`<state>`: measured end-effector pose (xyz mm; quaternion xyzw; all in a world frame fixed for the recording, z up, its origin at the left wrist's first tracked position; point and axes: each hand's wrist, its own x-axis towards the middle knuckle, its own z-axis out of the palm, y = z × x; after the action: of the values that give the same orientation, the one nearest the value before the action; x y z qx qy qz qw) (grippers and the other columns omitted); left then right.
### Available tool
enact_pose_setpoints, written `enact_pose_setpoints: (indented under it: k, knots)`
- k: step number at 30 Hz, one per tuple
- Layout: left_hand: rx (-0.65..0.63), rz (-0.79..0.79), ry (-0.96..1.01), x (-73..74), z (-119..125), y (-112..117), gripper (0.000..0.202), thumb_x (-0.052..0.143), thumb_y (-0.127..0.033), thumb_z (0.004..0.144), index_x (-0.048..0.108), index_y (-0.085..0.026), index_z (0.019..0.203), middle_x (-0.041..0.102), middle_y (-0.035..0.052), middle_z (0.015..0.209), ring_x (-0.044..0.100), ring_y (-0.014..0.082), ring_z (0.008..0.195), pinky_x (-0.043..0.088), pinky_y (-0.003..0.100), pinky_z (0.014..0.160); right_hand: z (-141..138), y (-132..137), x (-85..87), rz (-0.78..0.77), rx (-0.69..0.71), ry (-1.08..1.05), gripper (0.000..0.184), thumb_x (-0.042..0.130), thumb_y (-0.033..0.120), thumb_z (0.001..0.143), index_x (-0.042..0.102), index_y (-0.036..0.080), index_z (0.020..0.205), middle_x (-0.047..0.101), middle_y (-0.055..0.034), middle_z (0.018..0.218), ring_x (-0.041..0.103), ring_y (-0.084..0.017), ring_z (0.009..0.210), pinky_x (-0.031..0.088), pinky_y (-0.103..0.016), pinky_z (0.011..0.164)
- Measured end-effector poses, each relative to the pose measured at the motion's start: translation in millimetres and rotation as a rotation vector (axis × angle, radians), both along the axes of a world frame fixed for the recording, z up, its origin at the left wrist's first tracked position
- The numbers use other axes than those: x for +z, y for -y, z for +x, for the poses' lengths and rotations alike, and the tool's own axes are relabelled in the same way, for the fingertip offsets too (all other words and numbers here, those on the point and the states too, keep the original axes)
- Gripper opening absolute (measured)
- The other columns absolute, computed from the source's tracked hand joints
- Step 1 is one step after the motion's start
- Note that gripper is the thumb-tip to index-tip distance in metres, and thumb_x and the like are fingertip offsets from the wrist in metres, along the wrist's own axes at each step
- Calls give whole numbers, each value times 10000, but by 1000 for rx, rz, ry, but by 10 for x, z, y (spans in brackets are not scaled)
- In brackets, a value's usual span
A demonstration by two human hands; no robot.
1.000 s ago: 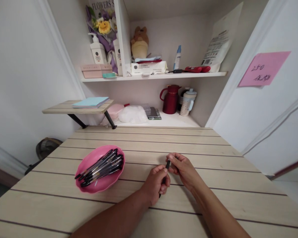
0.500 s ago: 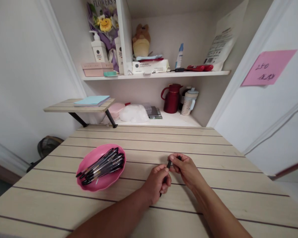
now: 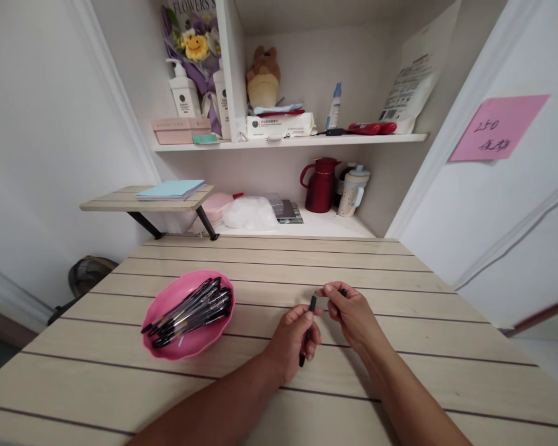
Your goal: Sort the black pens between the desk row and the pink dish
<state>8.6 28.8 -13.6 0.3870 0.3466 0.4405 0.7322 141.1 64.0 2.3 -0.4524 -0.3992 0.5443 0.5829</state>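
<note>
Gripping an upright-slanted black pen (image 3: pixel 313 303), the left hand (image 3: pixel 294 344) had its thumb pressed against its curled fingers above the middle of the table (image 3: pixel 376 266), the pen's one end poking up past the thumb and the other below the fist. The right hand (image 3: pixel 351 316), just beside that upper end, held a short black piece (image 3: pixel 343 292) against its bent fingers; its thumb and forefinger were pressed close together, and whether they pinched anything at their tips could not be told. A pink note (image 3: pixel 500 128) on the wall beyond the table's right edge read "250" over handwritten characters. "FLOWERS S" showed above a bouquet (image 3: pixel 196 48) at the upper shelf's left end, the rest cut off by the divider. Near that shelf's front edge, the print on a white pack (image 3: pixel 279 126), a blue-capped bottle (image 3: pixel 335 106) and, at the right end, a bag (image 3: pixel 411 80) was too small to read; a pump bottle (image 3: pixel 184 97) bore a dark round logo. Toward the table's left edge, a pink bowl (image 3: pixel 202 347) held a heap of pens (image 3: pixel 193 313) and a small white strip (image 3: pixel 181 341). Beyond the table's far edge stood a red jug (image 3: pixel 320 186) and a lidded cup (image 3: pixel 352 192).
</note>
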Motion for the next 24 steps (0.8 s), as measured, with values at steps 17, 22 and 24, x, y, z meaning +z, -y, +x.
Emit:
enact_pose_setpoints:
  k: [17,22,24]
  knots:
    - [40,19,217,-41,51,-81,511,630,-262,649,461,-158,1120,536,-2,640,479,88,507,334,211,490,-230,99,-70,-1,210,88,311,648,397,647,392,221,640,426,104,286,441,-140,215,319,-211,232]
    - [50,-6,199,-33,29,-77,546,677,-259,631,476,-173,1131,548,-7,648,494,87,506,356,225,522,-232,104,-78,12,183,158,297,647,405,629,422,211,635,452,90,326,416,-106,237,299,-202,267]
    - [38,-21,180,-33,16,-71,538,684,-266,635,489,-174,1127,572,17,706,530,107,566,391,248,570,-207,67,-72,34,120,219,284,657,393,608,448,201,616,458,83,360,406,-86,280,302,-201,302]
